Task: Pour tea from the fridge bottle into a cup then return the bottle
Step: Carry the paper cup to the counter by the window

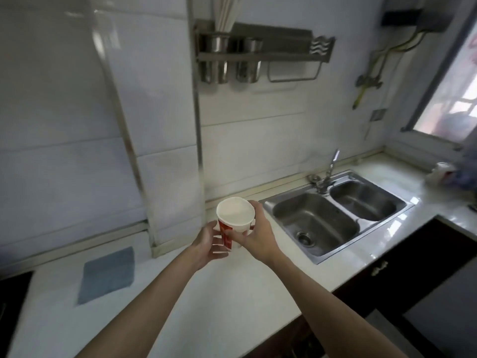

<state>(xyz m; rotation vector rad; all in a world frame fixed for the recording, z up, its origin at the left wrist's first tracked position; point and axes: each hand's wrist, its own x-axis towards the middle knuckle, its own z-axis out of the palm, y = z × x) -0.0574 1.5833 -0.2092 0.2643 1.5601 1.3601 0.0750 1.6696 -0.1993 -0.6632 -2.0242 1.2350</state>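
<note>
Paper cup (235, 215), white inside and red-printed outside, held just below frame centre above the counter (206, 306), left of the sink (315, 223). Left hand (206, 244) curls round its base; right hand (258, 236) grips its wall near the rim. Cup looks empty; no bottle is in view. Risks, as judged: a hard squeeze may buckle the thin wall, and setting it near the sink edge may tip it during pouring.

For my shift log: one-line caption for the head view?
Left hand and right hand hold a paper cup over the counter beside the double sink.
</note>
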